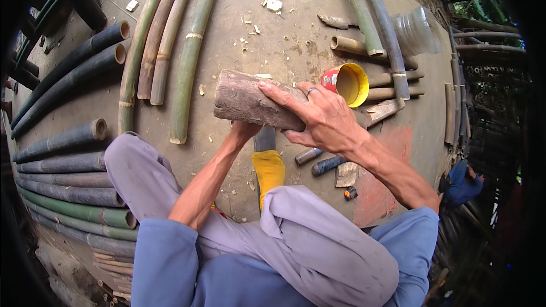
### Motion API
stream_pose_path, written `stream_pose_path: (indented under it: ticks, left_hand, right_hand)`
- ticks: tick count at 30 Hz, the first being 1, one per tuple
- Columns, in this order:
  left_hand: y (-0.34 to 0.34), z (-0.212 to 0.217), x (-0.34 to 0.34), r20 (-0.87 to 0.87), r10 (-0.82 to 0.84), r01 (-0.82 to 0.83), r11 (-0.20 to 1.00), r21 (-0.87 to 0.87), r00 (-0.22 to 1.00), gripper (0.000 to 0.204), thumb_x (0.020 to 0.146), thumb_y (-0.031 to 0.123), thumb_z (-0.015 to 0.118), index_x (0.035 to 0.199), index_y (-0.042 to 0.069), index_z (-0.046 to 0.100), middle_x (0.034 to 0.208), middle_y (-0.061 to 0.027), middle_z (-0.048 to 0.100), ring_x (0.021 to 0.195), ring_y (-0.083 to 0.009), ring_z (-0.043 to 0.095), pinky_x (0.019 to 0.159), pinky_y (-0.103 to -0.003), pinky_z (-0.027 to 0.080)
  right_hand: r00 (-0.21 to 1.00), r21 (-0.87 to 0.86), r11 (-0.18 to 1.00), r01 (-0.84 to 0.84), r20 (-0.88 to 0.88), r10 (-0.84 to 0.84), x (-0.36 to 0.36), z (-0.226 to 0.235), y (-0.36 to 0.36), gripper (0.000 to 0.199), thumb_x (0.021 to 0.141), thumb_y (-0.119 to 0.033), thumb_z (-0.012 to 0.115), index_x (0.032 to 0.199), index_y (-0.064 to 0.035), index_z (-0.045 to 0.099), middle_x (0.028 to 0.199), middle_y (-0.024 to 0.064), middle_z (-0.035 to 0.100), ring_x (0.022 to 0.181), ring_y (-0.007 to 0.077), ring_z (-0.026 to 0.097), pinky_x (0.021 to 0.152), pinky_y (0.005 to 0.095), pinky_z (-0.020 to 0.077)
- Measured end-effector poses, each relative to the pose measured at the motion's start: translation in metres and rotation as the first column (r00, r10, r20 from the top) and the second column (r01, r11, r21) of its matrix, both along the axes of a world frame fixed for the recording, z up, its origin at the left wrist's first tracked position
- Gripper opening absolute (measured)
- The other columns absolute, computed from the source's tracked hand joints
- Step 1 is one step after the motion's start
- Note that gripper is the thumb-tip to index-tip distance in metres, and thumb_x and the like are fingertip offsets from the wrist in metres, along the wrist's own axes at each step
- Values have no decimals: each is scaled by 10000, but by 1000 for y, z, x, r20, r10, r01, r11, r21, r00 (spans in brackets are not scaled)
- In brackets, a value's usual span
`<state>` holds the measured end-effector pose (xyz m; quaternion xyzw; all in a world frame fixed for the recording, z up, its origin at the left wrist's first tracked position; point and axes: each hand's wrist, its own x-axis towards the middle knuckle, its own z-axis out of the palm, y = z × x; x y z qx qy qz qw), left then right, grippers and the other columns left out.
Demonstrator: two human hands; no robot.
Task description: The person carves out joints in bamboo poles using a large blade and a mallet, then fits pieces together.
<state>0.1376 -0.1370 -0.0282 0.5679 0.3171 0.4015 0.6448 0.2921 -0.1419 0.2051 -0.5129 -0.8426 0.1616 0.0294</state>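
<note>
A short, thick wooden log (253, 99) with rough brown bark lies crosswise in front of me. My right hand (324, 111) grips its right end, fingers over the top and thumb along the near side. Below the log is my left hand (245, 129); its fingers are hidden behind the wood, so what they hold does not show. Just under the log, a dark bamboo length (264, 139) shows its near part. It meets a yellow sock (268, 169) between my legs.
Long bamboo poles (196, 51) lie ahead to the left, with dark ones (65, 162) stacked further left. Right of the log are a red and yellow can (354, 84), a knife (336, 21), a clear plastic container (417, 33) and a tape measure (350, 193). Wood chips (274, 5) dot the floor.
</note>
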Motion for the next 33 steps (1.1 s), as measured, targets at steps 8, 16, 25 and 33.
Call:
stream_pose_path:
  ticks: [8,16,25,33]
  left_hand:
    - [17,53,16,-249,91,-112,991,-69,964,219,793,90,695,988,34,614,978,-81,662,962,-234,627,877,-387,513]
    - [28,97,-22,-120,205,-224,960,-167,971,255,608,-46,618,859,-3,600,874,-71,637,819,-156,644,746,-283,519]
    - [-73,122,83,-59,-658,632,688,358,750,384,632,-6,693,1006,52,627,1226,-164,474,1131,-339,531,946,-433,446]
    - [-82,97,73,-486,-494,692,540,478,721,792,619,40,705,1358,145,440,1334,-187,400,1292,-386,370,1099,-526,316]
  right_hand:
    - [925,-40,937,346,-153,-348,30,-47,-64,939,660,-170,799,1467,-89,327,1129,227,588,942,376,627,780,439,526]
    - [567,-138,601,787,-222,-793,3,-121,-307,870,748,-287,792,1452,-54,335,1150,206,588,970,319,638,773,402,540]
    - [-644,-961,-175,215,-5,-765,15,-150,-326,648,899,-404,600,1405,-51,400,1205,124,575,1063,243,590,869,382,490]
    - [-959,-977,-79,196,-175,-221,59,-188,-265,165,862,-141,552,995,-45,540,726,47,537,637,194,553,622,368,525]
